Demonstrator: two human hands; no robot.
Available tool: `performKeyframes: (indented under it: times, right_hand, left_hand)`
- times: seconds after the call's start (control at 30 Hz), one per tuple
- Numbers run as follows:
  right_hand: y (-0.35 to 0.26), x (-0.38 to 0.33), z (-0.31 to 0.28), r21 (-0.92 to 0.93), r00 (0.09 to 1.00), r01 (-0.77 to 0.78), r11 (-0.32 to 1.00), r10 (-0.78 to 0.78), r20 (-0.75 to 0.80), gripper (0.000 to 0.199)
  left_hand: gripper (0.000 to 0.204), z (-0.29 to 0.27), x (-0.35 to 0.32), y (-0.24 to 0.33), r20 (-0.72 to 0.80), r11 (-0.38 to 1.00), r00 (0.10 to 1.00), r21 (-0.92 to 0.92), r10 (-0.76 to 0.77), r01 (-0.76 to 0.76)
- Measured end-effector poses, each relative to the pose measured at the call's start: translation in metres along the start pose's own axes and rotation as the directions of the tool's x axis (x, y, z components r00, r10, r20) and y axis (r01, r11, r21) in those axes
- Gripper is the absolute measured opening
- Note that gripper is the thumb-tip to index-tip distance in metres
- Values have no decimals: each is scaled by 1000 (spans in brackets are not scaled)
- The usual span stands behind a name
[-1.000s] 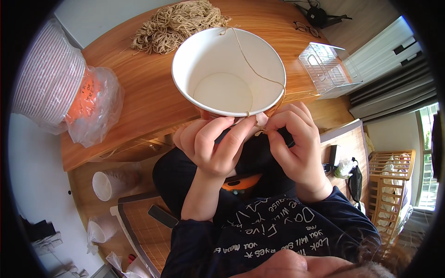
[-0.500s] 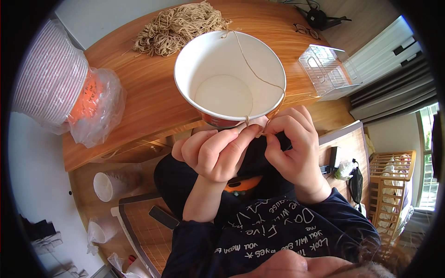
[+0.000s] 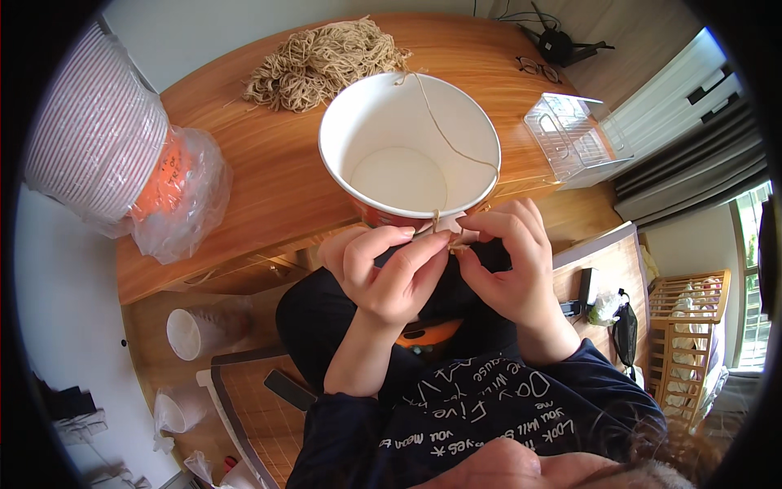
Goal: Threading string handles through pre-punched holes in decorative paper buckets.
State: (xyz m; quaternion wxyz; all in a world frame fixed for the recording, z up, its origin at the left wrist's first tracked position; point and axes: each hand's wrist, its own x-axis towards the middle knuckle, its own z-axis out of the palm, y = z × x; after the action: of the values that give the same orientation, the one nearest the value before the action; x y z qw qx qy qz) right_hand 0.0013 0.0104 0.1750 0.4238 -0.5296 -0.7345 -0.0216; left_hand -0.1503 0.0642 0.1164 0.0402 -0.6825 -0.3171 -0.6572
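A large white paper bucket [image 3: 352, 134] with a red outer side stands tilted toward me at the near edge of the wooden desk. Thin tan twine [image 3: 434, 122] runs from the far rim across its mouth to the right rim. At the near rim there is another knot of twine [image 3: 436, 217]. Just below that rim my left hand [image 3: 387, 273] pinches the twine, thumb against forefinger. Close beside it, my right hand [image 3: 515, 265] pinches the twine end with bent fingers. The fingertips nearly meet, and they partly hide the knot.
A tangled heap of twine [image 3: 326, 67] lies behind the bucket. Nested buckets in plastic [image 3: 98, 130] stand at the left. A clear plastic rack [image 3: 570, 134], glasses [image 3: 538, 69] and a black router [image 3: 557, 45] sit at the right. A phone [image 3: 289, 389] lies below the desk.
The bucket and desk appear slightly lower in view. Both hands stay at the near rim; my right hand's fingers have shifted a little, and the left fingers have spread slightly.
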Motion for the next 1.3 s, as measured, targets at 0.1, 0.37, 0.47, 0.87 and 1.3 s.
performKeyframes:
  times: [0.1, 0.37, 0.47, 0.87, 1.3]
  right_hand:
    - [-3, 2, -4, -3, 996, -18, 1000, 18, 90, 32]
    - [-2, -2, -11, 22, 995, 24, 999, -26, 98, 18]
    - [-5, -2, -14, 15, 994, 27, 1000, -29, 107, 17]
    - [-5, -6, -21, 32, 987, 100, 994, -103, 120, 17]
    - [-3, -7, -31, 48, 987, 161, 986, -162, 12, 19]
  left_hand:
    - [29, 1, -3, 0, -3, 999, 1000, -39, -12, 12]
    - [31, -6, 2, 0, 16, 990, 993, -88, 114, -112]
    - [21, -7, 2, 1, 18, 986, 987, -46, 159, -158]
    - [16, -2, 2, 2, -32, 980, 984, 106, 173, -169]
    - [12, 3, 6, -2, -41, 989, 998, 140, 51, -44]
